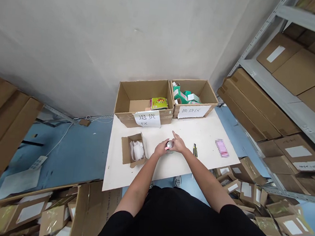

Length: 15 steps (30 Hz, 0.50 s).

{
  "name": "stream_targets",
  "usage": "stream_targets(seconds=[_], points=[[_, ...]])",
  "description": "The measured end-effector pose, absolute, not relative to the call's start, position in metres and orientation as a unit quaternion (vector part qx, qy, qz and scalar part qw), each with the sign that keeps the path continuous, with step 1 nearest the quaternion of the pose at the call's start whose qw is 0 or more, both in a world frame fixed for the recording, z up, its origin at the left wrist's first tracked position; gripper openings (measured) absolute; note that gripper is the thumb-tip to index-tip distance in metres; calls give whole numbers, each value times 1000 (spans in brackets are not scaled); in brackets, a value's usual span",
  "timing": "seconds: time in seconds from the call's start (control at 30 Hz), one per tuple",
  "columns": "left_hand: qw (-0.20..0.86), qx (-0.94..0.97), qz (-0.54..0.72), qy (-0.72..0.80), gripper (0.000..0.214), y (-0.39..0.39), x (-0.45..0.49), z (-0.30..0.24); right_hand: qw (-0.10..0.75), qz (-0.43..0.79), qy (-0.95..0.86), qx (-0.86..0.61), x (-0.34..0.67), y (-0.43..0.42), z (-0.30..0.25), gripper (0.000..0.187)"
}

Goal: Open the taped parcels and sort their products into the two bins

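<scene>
Between my two hands, above the white table (152, 172), is a small round container (169, 144) with a pale silvery top, a dark rim and a pink patch. My left hand (161, 147) is closed around its left side. On the other side my right hand (177, 143) grips it, one finger stretched forward. My fingers cover most of the container, so its exact kind is unclear. To the left stands an open small cardboard box (126, 150) with white wrapping (138, 150) inside. A black and yellow utility knife (195, 150) lies right of my right hand.
Two labelled cardboard bins stand at the table's back: the left bin (123, 118) holds a yellow-green packet (159, 103), the right bin (210, 93) green-white boxes. A blurred pink item (222, 148) lies at right. Boxes fill the shelf (286, 90) and a large carton (79, 214).
</scene>
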<state>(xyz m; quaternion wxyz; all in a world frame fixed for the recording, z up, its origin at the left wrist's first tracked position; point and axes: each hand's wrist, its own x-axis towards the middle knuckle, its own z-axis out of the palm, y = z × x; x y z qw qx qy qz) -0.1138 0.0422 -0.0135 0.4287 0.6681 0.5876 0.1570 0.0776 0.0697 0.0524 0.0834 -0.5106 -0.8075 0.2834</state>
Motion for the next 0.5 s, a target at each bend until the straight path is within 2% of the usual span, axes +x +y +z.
stream_targets(seconds=[0.2, 0.27, 0.4, 0.43, 0.5], points=[[429, 656, 203, 587, 93, 39, -108, -2, 219, 278, -770, -532, 101, 68, 131, 52], [421, 652, 193, 600, 105, 40, -109, 5, 235, 291, -752, -542, 110, 69, 166, 55], [385, 634, 210, 638, 145, 40, -112, 37, 275, 284, -736, -549, 125, 71, 221, 51], [381, 631, 244, 630, 147, 39, -110, 51, 293, 278, -731, -551, 127, 71, 229, 49], [389, 631, 330, 584, 137, 35, -99, 84, 324, 270, -715, -558, 130, 70, 240, 45]])
